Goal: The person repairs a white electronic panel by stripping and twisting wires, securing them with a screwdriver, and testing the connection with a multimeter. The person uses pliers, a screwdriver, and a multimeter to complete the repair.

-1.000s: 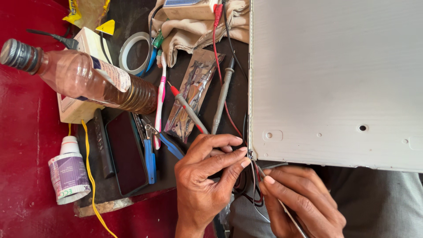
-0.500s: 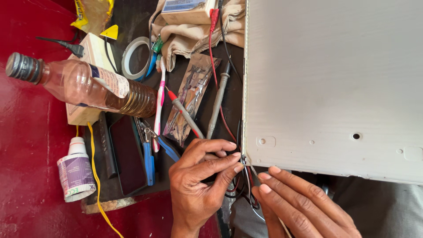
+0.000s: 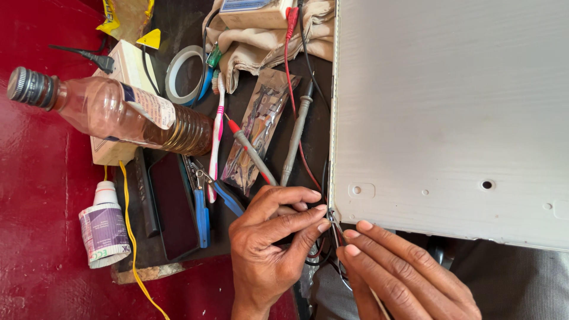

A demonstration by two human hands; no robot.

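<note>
Red tabletop, cluttered at left — a plastic bottle (image 3: 112, 115) lies upper left, blue pliers (image 3: 204, 204) at centre. Low in the frame, the left hand (image 3: 272, 249) pinches thin wires (image 3: 332, 228) at the corner of a white panel (image 3: 450, 112); the right hand (image 3: 403, 272), fingers extended and unclenched, touches them — wires between both hands.

A bundle of thin wires (image 3: 323, 252), dark with some red strands, comes out at the lower left corner of a large white panel (image 3: 450, 118). The panel is flat and pale, with small holes near its lower edge, and covers the right part of the table. The wires loop loosely just below that corner, between the fingertips.
</note>
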